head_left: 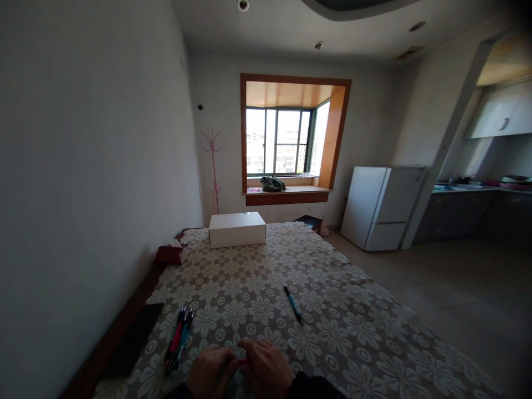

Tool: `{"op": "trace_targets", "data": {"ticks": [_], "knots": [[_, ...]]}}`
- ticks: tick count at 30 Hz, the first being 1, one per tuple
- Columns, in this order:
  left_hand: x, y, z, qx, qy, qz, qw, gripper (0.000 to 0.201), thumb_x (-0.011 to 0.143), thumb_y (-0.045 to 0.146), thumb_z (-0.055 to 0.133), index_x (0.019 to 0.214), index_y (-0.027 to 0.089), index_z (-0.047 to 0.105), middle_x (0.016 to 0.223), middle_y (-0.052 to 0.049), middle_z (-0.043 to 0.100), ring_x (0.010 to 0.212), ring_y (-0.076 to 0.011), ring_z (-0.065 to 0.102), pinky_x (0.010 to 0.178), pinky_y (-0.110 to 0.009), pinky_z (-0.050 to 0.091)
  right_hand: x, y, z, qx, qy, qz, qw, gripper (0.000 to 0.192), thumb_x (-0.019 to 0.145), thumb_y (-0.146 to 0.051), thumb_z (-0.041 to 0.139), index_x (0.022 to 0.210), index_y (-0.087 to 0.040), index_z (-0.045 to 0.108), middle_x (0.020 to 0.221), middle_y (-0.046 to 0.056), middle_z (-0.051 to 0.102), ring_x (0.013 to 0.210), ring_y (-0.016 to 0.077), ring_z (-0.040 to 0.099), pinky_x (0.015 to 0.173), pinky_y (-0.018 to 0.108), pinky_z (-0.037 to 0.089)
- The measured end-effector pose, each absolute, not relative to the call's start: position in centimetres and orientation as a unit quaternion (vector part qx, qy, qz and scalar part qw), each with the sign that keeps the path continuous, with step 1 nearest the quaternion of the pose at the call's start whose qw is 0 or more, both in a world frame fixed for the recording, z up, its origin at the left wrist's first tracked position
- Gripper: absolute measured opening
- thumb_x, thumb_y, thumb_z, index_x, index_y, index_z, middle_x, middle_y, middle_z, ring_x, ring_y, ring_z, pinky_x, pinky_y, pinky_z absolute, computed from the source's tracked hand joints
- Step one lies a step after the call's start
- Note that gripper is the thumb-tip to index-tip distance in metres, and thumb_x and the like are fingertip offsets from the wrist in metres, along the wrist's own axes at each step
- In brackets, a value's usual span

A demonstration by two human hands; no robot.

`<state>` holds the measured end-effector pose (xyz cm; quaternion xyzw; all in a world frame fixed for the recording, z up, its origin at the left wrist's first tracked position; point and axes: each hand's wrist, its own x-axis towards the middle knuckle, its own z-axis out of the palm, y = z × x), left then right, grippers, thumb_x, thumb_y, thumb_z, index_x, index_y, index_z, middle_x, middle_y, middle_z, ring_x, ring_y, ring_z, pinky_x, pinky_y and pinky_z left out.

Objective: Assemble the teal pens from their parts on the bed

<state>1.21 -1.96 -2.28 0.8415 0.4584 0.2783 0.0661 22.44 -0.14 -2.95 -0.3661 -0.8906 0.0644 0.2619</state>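
Note:
My left hand and my right hand meet low in the view, over the near part of the table. Both have curled, closed fingers, with a small pinkish-red thing pinched between them. Most of it is covered by the fingers, so its kind is not clear. Left of my left hand lies a bunch of pens in black, red and blue. A single blue-and-black pen lies by itself beyond my right hand, slanting across the cloth.
A flower-patterned lace cloth covers the table. Along its left edge are a flat black object and a dark red tissue pack. A white box stands at the far end. Beyond are a pink coat stand and a white fridge.

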Motion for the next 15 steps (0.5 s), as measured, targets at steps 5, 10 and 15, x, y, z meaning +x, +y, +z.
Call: {"op": "trace_targets", "data": {"ticks": [5, 10, 15], "knots": [[1.5, -2.0, -2.8, 0.849, 0.459, 0.257, 0.05, 0.045, 0.105, 0.034, 0.031, 0.072, 0.022, 0.058, 0.068, -0.001, 0.067, 0.067, -0.0184, 0.063, 0.071, -0.028, 0.046, 22.2, -0.1, -2.7, -0.334, -0.894, -0.006, 0.297, 0.016, 0.085, -0.013, 0.064, 0.085, -0.023, 0.052, 0.081, -0.002, 0.064, 0.077, 0.0198, 0.061, 0.07, 0.03, 0.039], [1.4, -1.8, -3.0, 0.842, 0.463, 0.268, 0.07, 0.037, 0.104, 0.035, 0.034, 0.082, 0.024, 0.061, 0.075, -0.001, 0.069, 0.073, -0.0195, 0.065, 0.071, -0.028, 0.045, 22.2, 0.2, -3.6, -0.346, -0.888, -0.006, 0.304, 0.021, 0.08, -0.01, 0.067, 0.087, -0.024, 0.052, 0.083, -0.002, 0.064, 0.078, 0.0193, 0.061, 0.07, 0.029, 0.038], [1.4, -1.8, -2.5, 0.839, 0.449, 0.283, 0.121, 0.019, 0.096, 0.043, 0.055, 0.1, 0.025, 0.062, 0.089, 0.0, 0.071, 0.086, -0.0201, 0.067, 0.075, -0.027, 0.047, 22.4, 0.0, -3.5, -0.369, -0.886, 0.012, 0.279, 0.024, 0.079, -0.005, 0.062, 0.091, -0.023, 0.051, 0.084, -0.003, 0.065, 0.073, 0.0162, 0.062, 0.066, 0.026, 0.038]]}}
